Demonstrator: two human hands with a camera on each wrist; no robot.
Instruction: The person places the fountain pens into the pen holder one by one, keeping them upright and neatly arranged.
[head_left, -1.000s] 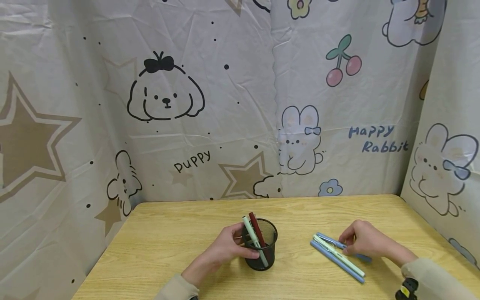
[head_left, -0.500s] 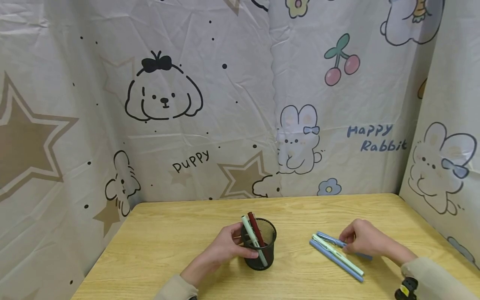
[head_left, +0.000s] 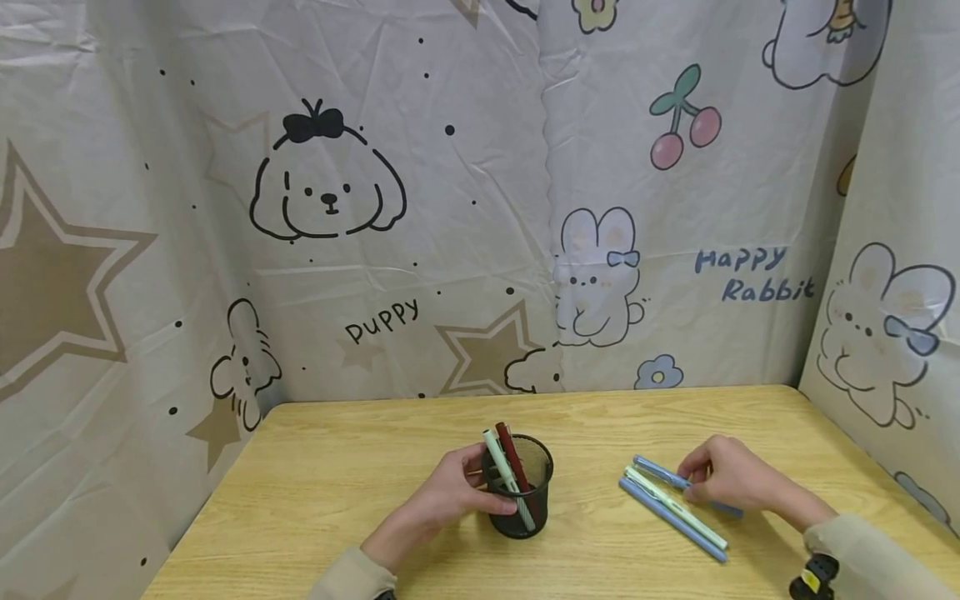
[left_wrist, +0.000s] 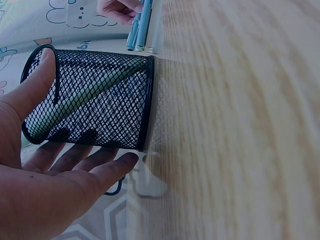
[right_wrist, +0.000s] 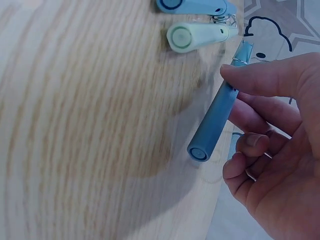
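Left hand [head_left: 453, 490] grips mesh cup [head_left: 536, 500], mint pen [head_left: 498, 456] and red pen [head_left: 512, 454] already inside; right hand [head_left: 726, 475] pinches blue pen [head_left: 660, 471] right of cup, where green pen [head_left: 676, 507] and second blue pen [head_left: 672, 520] lie outside.

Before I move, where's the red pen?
In the head view, low centre, the red pen leans in the cup, right of a green pen. The left hand grips the cup.

A: First entry, head view?
B: Black "PUPPY" [head_left: 382, 322], printed on the backdrop cloth [head_left: 480, 158], slanting upward beneath the dog drawing [head_left: 328, 200].
A: Second entry?
B: Blue "Happy Rabbit" [head_left: 753, 275], same cloth, two lines, below the cherry drawing [head_left: 680, 107] and between two rabbit drawings [head_left: 597, 283].
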